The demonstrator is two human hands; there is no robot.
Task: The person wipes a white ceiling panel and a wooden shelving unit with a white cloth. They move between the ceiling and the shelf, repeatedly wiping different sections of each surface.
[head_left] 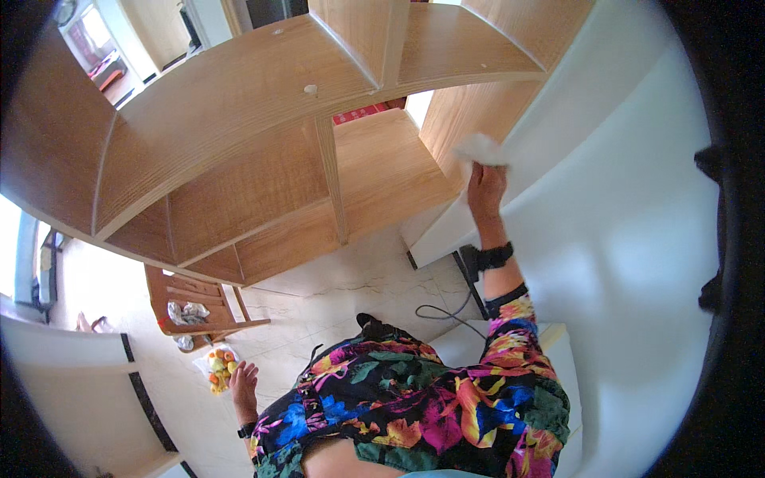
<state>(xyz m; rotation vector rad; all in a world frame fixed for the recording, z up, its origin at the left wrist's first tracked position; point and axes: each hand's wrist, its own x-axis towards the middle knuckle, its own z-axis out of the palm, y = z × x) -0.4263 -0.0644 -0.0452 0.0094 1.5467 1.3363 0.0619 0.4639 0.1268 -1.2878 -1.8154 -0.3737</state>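
Raised at arm's length, my right hand [487,184] grips a white cloth [480,149], which is blurred. The cloth is by the right end of a wooden shelf unit [239,83], where its side panel [472,113] meets the white wall [603,239]. Whether the cloth touches the panel or the wall I cannot tell. Low at my left side, my left hand [244,382] holds nothing and its fingers are apart. In the picture it overlaps a plastic bag of fruit [219,365] on the floor.
A wooden folding chair [197,299] with crumpled plastic bags [187,312] on it stands below the shelves at left. A dark cable [439,312] loops near the floor beside a white cabinet-like piece [559,352]. A red printed item [361,113] shows behind the upper shelf.
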